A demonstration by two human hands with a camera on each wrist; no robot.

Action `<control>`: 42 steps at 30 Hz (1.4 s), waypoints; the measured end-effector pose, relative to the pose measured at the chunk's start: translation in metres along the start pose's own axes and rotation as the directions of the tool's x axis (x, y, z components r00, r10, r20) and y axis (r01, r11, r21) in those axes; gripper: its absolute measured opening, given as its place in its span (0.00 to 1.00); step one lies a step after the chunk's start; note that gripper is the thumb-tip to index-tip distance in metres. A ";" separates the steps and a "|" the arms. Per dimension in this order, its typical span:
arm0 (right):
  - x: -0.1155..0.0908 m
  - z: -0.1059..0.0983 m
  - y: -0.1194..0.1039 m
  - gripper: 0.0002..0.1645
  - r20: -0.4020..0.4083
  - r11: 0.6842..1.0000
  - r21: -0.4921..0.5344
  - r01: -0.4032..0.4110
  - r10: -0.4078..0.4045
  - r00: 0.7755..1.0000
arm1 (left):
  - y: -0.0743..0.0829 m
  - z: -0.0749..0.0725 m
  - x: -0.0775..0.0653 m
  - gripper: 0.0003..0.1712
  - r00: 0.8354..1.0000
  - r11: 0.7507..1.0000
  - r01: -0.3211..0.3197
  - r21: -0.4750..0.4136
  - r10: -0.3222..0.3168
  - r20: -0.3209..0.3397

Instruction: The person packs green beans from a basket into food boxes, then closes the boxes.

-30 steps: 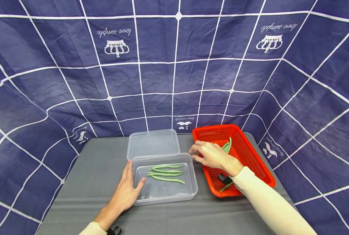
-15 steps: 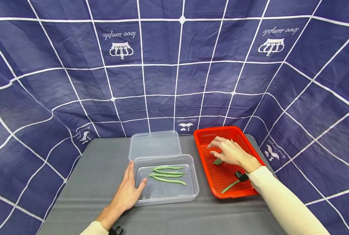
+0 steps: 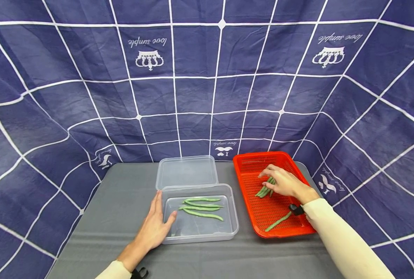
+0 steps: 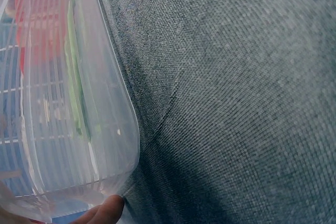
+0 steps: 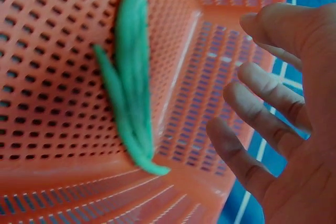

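My left hand (image 3: 154,224) lies along the left side of a clear plastic container (image 3: 207,237), thumb over its rim, fingers straight. Several green beans (image 3: 203,209) lie inside it. In the left wrist view, fingertips (image 4: 109,211) touch the container's wall. My right hand (image 3: 285,185) hovers over a red plastic basket (image 3: 247,201), fingers loosely bent and holding nothing. Beneath it is a small bunch of green beans (image 3: 264,191), partly hidden by the hand. The right wrist view shows the spread fingers (image 5: 252,108) apart from the bunch (image 5: 134,61).
A single green bean (image 3: 278,222) lies near the basket's front, under the right wrist strap (image 3: 296,209). Behind the container, a flat clear lid (image 3: 187,172) lies on the grey table (image 3: 123,193). Blue checked cloth (image 3: 193,93) hangs around the back and sides.
My right hand has moved right, from between the container and the basket to above the beans in the basket. My left hand has stayed at the container's side. The head view has shifted slightly.
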State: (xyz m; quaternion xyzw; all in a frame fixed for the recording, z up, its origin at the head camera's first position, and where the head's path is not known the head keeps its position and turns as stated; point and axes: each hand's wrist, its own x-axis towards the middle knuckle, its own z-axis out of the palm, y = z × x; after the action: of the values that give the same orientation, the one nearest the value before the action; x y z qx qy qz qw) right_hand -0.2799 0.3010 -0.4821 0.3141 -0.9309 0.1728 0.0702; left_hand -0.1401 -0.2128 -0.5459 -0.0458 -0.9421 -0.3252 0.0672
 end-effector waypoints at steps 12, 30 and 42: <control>-0.015 0.007 0.031 0.21 0.071 0.999 0.039 0.012 -0.015 0.997 | 0.001 0.002 0.002 0.61 1.000 1.000 0.007 -0.005 -0.007 0.016; -0.014 0.015 0.052 0.24 0.162 0.999 -0.005 0.039 -0.038 0.986 | 0.001 0.000 0.001 0.59 1.000 1.000 -0.014 -0.003 0.014 -0.005; -0.012 0.018 0.052 0.19 0.163 0.999 -0.050 0.021 -0.012 0.986 | 0.001 0.002 0.001 0.59 1.000 1.000 -0.009 0.000 0.009 -0.014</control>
State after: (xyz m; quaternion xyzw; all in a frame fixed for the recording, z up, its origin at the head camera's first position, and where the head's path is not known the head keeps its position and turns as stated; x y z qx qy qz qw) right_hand -0.3025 0.3398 -0.5166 0.3329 -0.9351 0.1217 0.0033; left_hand -0.1414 -0.2112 -0.5468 -0.0478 -0.9415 -0.3252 0.0750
